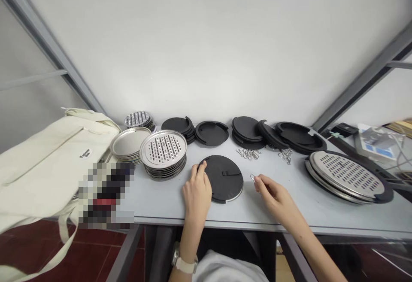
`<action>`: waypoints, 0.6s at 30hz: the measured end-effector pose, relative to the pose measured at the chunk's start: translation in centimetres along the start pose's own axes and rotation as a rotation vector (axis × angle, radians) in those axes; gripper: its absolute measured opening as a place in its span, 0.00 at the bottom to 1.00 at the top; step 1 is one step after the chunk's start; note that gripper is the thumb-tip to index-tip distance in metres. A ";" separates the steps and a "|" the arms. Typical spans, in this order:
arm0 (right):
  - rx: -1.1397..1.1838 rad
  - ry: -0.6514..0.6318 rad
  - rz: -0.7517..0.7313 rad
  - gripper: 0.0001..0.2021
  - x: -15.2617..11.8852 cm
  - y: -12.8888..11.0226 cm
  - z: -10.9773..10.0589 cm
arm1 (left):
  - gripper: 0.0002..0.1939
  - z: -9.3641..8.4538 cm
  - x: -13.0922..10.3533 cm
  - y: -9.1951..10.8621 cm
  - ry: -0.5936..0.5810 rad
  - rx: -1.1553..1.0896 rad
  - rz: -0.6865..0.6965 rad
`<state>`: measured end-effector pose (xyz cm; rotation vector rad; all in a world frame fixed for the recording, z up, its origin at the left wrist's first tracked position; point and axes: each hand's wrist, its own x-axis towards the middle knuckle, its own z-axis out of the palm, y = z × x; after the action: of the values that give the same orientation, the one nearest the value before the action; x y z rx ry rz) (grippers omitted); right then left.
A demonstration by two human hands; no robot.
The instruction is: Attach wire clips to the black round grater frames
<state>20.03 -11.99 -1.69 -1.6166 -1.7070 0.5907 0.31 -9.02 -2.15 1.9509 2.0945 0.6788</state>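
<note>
A round black plastic holder (227, 185) lies flat on the grey table in front of me, with a silver metal rim showing along its lower right edge. A narrow slotted tab sits near its middle. My left hand (197, 189) is closed over the holder's left edge. Right of the holder and apart from it, my right hand (273, 194) pinches a small bent wire clip (252, 177) between thumb and forefinger; part of the clip is hidden by the fingers. Behind lie a loose pile of wire clips (249, 153) and a smaller clip pile (286, 156).
Stacked grater discs (163, 149) and plain metal discs (130, 141) stand left. Black holders (212, 134) line the wall. Larger grater discs (349, 174) are stacked right. A cream bag (54, 162) covers the left end, and metal frame posts (370, 74) flank the table.
</note>
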 end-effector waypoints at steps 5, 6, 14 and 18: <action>0.000 -0.044 0.064 0.19 -0.2 2.0 -0.2 | 0.20 0.0 -0.1 -0.6 0.029 -0.070 0.026; -0.005 -0.046 0.067 0.19 -0.2 2.2 -0.1 | 0.20 0.1 -0.1 -0.7 0.036 -0.086 0.033; -0.031 -0.027 0.052 0.16 0.4 3.1 -0.2 | 0.17 0.0 -0.2 -0.8 0.083 -0.176 0.055; 0.027 -0.006 0.051 0.11 0.3 3.6 -0.2 | 0.15 0.1 -0.2 -1.0 0.089 -0.194 0.065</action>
<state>22.51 -11.30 -4.17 -1.6452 -1.6590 0.6419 -0.48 -9.22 -2.72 1.9211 1.9378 0.9602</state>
